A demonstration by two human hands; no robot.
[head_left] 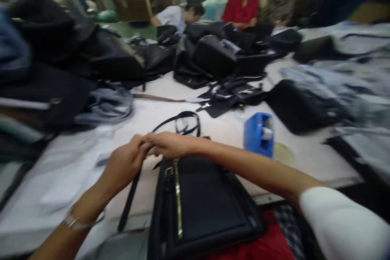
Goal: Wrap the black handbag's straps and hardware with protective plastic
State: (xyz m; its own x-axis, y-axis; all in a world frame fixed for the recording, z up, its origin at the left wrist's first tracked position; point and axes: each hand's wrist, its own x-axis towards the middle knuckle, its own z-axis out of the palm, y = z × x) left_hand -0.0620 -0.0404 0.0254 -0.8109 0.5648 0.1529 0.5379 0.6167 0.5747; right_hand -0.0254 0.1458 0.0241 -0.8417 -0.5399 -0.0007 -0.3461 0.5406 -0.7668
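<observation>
A black bag [204, 203] with a gold zipper lies at the table's near edge, partly over my lap. Its black strap [179, 118] loops away across the white table [76, 162], and another length hangs down at the left. My left hand [123, 164] and my right hand [169, 144] meet just above the bag's top left corner. Both are closed with fingers pinched on the strap where it joins the bag. The fingertips are blurred by motion.
A blue tape dispenser [258, 133] stands right of the bag. Piles of black bags [213, 59] and straps cover the back and left of the table. Grey fabric [350, 81] lies at right. Two people sit at the far end.
</observation>
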